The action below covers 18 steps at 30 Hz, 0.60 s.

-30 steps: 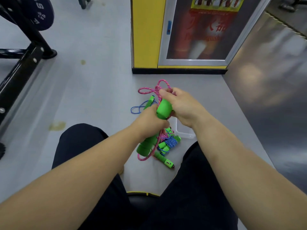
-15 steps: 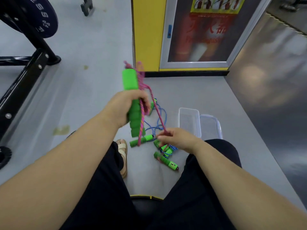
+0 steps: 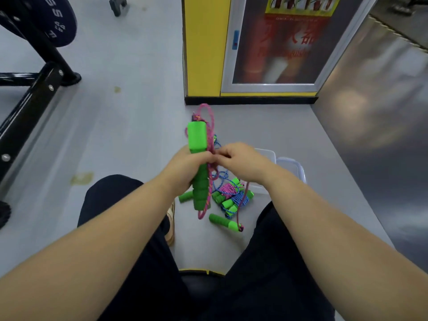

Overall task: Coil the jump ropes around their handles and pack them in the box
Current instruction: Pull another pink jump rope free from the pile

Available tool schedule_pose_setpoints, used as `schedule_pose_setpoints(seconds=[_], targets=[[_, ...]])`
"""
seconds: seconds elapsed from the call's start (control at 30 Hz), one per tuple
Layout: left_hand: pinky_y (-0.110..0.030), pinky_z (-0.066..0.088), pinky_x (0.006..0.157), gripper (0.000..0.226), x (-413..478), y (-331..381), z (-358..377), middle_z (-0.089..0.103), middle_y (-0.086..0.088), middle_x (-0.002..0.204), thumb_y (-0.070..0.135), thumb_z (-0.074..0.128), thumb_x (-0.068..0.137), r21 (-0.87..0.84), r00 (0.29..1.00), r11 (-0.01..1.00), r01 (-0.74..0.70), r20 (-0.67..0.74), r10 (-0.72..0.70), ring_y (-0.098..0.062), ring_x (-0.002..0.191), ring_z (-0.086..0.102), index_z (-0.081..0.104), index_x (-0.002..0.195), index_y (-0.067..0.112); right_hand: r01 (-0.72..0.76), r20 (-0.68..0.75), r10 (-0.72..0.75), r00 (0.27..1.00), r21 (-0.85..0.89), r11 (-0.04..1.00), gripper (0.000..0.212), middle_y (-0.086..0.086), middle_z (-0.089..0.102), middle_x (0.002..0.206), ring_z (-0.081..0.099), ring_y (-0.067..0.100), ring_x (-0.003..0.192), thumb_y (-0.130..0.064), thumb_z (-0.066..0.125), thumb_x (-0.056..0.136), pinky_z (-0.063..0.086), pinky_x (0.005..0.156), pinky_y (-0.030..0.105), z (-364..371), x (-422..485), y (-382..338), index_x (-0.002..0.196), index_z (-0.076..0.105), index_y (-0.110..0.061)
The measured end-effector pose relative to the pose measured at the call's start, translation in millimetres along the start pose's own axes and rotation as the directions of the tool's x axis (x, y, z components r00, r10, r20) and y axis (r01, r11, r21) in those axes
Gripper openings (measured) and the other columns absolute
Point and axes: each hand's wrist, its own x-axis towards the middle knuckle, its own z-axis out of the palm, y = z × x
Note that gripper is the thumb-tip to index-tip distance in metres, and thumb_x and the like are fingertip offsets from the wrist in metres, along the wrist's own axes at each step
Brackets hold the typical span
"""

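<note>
The left hand [image 3: 185,169] is wrapped around the middle of the green foam handles [image 3: 196,140]. I cannot tell if it is one handle or two pressed together. Their long axis runs almost straight from 12 o'clock to 6 o'clock, with the thick block end up at 12 and the ribbed end hanging down at 6.

The pink rope [image 3: 209,126] lies along the 3 o'clock side of the handles. It makes a loop above the top end and a second loop hangs below the bottom end. The right hand [image 3: 243,163] sits at 3 o'clock from the grip, just beside it, and its fingertips pinch the rope where it meets the handles — so this hand is the nearer one to the loose rope.

My judgement is that the coming turn must carry the rope across the long axis, from 3 o'clock around toward 9, while the left hand holds the handles steady.

The clear box [image 3: 268,152] stands on the floor at about 2 o'clock from the grip, partly hidden behind the right hand, and its lid [image 3: 294,167] is beside it. At 5 o'clock, lower on the floor, lie the coiled ropes [image 3: 231,193] — not yet packed — together with a blue rope [image 3: 221,176] and a loose handle [image 3: 222,221].
</note>
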Motion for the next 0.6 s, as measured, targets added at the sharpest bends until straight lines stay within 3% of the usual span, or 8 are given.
schedule_pose_setpoints(seconds=[0.07,0.13,0.23,0.3,0.4,0.5,0.6], targets=[[-0.021,0.051,0.049,0.017,-4,8,4,0.066,-0.009,0.061,-0.008,0.045,0.086,0.035,0.997,0.999,0.025,0.074,-0.028,-0.02,0.055,0.06,0.058,0.083,0.003,-0.029,-0.102,0.041,0.994,0.119,0.992,0.026,0.008,0.065,0.074,0.048,0.009,0.061,-0.034,0.056,0.091,0.038,0.06,0.026,-6,1,1,0.079,0.063,-0.012],[-0.017,0.046,0.043,0.017,-7,17,0,0.066,-0.007,0.057,-0.008,0.045,0.086,0.142,0.988,0.988,0.064,0.128,-0.082,-0.014,0.042,0.055,0.056,0.079,0.003,-0.062,-0.204,0.15,0.967,0.381,0.923,0.018,0.003,0.06,0.068,0.048,0.008,0.059,-0.034,0.064,0.085,0.039,0.058,0.024,-17,-5,7,0.087,0.059,-0.017],[-0.016,0.042,0.04,0.02,-7,24,-7,0.059,-0.005,0.05,-0.006,0.045,0.086,0.119,0.992,0.991,0.054,0.104,-0.066,-0.011,0.036,0.048,0.054,0.069,0.001,-0.084,-0.065,0.161,0.985,0.634,0.769,0.013,-0.002,0.049,0.061,0.042,0.006,0.051,-0.022,0.063,0.086,0.037,0.053,0.019,-19,-16,22,0.094,0.055,-0.014],[-0.017,0.043,0.04,0.022,0,28,-13,0.057,-0.003,0.049,-0.004,0.042,0.087,-0.119,1.0,0.992,0.03,0.012,-0.029,-0.01,0.037,0.048,0.052,0.069,0.003,-0.174,0.075,0.16,0.984,0.573,0.801,0.009,0.001,0.052,0.066,0.048,0.01,0.058,-0.019,0.061,0.088,0.045,0.063,0.023,-2,-20,37,0.092,0.058,-0.011],[-0.017,0.043,0.04,0.021,15,33,-31,0.054,-0.001,0.045,-0.004,0.039,0.088,-0.389,0.975,0.919,-0.072,-0.222,-0.017,-0.009,0.036,0.048,0.046,0.071,0.007,-0.356,0.208,0.312,0.927,0.227,0.907,0.029,0.003,0.061,0.075,0.056,0.016,0.073,-0.03,0.057,0.091,0.046,0.077,0.027,20,-24,71,0.095,0.064,-0.003],[-0.015,0.042,0.038,0.021,30,23,-71,0.051,0.001,0.039,-0.004,0.04,0.086,-0.42,0.866,0.897,-0.135,-0.49,-0.099,-0.008,0.032,0.049,0.041,0.071,0.011,-0.421,0.18,0.406,0.896,0.052,0.906,0.026,0.002,0.064,0.085,0.056,0.015,0.083,-0.03,0.051,0.094,0.042,0.074,0.023,16,-28,92,0.091,0.065,-0.008],[-0.014,0.04,0.036,0.02,34,6,-94,0.056,-0.002,0.047,-0.005,0.044,0.082,-0.32,0.775,0.945,-0.068,-0.613,-0.152,-0.008,0.032,0.05,0.045,0.07,0.011,-0.419,0.102,0.407,0.908,0.15,0.896,0.026,0.005,0.061,0.075,0.058,0.022,0.079,-0.025,0.044,0.096,0.044,0.073,0.025,7,-24,83,0.08,0.062,-0.015]])
